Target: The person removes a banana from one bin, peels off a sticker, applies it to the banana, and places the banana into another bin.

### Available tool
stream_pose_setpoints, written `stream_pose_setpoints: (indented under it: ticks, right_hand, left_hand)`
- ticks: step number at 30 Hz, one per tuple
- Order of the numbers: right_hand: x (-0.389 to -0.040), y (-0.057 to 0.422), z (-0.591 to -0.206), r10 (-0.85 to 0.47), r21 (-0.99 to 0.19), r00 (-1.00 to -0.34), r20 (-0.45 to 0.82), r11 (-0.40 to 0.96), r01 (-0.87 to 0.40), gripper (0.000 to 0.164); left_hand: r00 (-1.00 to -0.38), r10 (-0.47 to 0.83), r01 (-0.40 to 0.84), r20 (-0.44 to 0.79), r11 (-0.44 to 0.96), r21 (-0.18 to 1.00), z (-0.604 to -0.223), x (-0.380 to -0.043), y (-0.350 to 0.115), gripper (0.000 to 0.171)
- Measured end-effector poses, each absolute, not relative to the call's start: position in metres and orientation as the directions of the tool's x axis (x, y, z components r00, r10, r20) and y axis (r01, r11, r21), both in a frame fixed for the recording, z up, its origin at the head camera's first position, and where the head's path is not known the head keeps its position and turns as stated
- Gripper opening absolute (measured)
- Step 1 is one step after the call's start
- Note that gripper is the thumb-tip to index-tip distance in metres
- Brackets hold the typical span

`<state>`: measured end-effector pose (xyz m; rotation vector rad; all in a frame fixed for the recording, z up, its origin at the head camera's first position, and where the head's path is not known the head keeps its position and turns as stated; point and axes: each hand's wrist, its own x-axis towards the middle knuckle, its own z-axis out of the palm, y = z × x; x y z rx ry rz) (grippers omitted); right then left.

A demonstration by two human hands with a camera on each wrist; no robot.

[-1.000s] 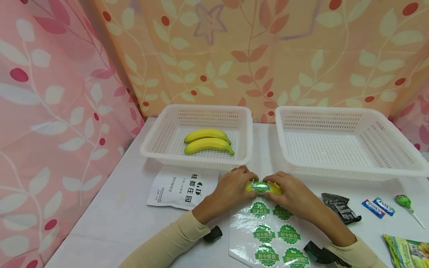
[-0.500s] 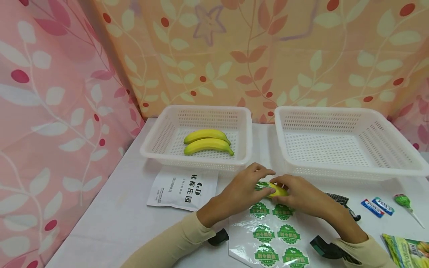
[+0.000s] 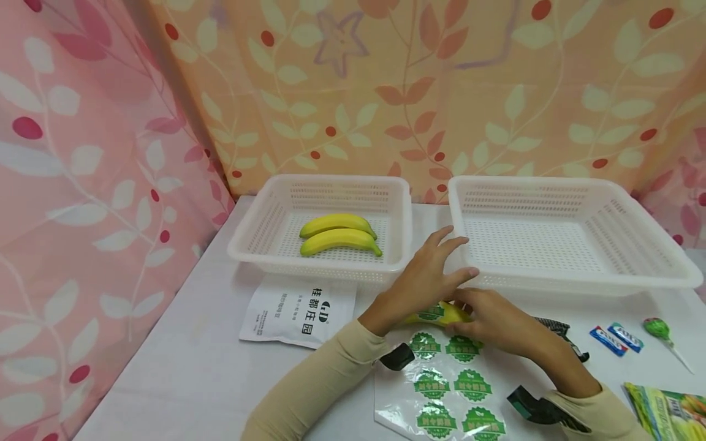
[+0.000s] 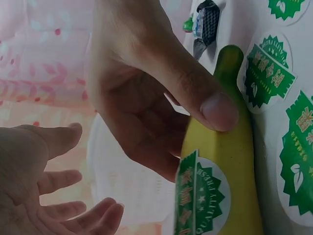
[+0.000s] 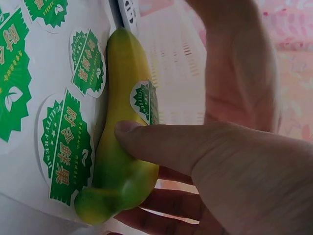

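A yellow banana (image 3: 453, 313) with greenish ends lies on a sheet of green round stickers (image 3: 394, 392). My right hand (image 3: 499, 321) grips it near one end, with the thumb on its near side in the right wrist view. One green sticker (image 4: 208, 196) is on the banana's skin, as the left wrist view shows. My left hand (image 3: 421, 278) is raised above the banana, fingers spread and apart from it, holding nothing. It hides part of the banana's left end in the head view.
Two bananas (image 3: 339, 239) lie in the left white basket (image 3: 320, 266). A second white basket (image 3: 573, 283) stands at right. A white pouch (image 3: 298, 309), black packet (image 3: 562, 334), two small wrapped sweets (image 3: 616, 339), lollipop (image 3: 659, 329) and yellow-green bag (image 3: 667, 410) lie around.
My left hand has let go of the banana, spread its fingers and moved up and to the right. My right hand keeps its grip on the banana.
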<state>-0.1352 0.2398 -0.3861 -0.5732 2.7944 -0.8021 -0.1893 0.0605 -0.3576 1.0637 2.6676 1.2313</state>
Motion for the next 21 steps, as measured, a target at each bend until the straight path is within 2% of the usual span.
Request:
stream_pose_setpoints:
  ticks: [4, 13, 17, 21]
  right_hand:
    - [-0.135, 0.241, -0.384, -0.414, -0.537, -0.907, -0.073, 0.783, -0.314, 0.051]
    - [-0.125, 0.259, -0.367, -0.358, -0.471, -0.929, -0.092, 0.838, -0.276, 0.048]
    - [-0.116, 0.280, -0.350, -0.354, -0.422, -0.932, -0.078, 0.859, -0.291, 0.047]
    - [-0.108, 0.309, -0.328, -0.308, -0.362, -0.946, -0.104, 0.897, -0.252, 0.049]
  left_hand:
    - [-0.784, 0.578, 0.539, 0.224, 0.458, 0.707, -0.362, -0.196, 0.065, 0.058]
    - [-0.777, 0.587, 0.538, 0.228, 0.430, 0.725, -0.366, -0.201, 0.068, 0.058]
    - [-0.780, 0.589, 0.525, 0.210, 0.434, 0.732, -0.366, -0.202, 0.068, 0.058]
    - [-0.779, 0.593, 0.520, 0.205, 0.427, 0.740, -0.366, -0.203, 0.069, 0.058]
